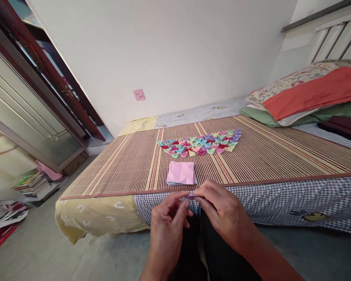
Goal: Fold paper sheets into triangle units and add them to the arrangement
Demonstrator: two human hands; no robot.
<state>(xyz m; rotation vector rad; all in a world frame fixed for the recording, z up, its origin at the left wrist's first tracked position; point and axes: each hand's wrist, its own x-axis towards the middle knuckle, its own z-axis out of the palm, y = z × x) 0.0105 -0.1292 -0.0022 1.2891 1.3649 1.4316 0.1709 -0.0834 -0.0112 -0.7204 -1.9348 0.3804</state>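
L hand (167,222) & R hand (222,212) meet at the near edge of the bed, fingertips of both pinching a small folded paper piece (191,196), purplish, mostly hidden betw them. Just beyond the hands: stack of pink paper squares (181,173) on the striped bamboo mat (266,156), creased top sheet. Further out from the hands, rows of small folded paper shapes (201,142), multi-colour, laid tight together in a band. Far R of R hand: pillows (307,93), red/floral on green. Far L of L hand, on floor: pile of books (32,183). Pink note (139,95) on wall, well beyond the hands.
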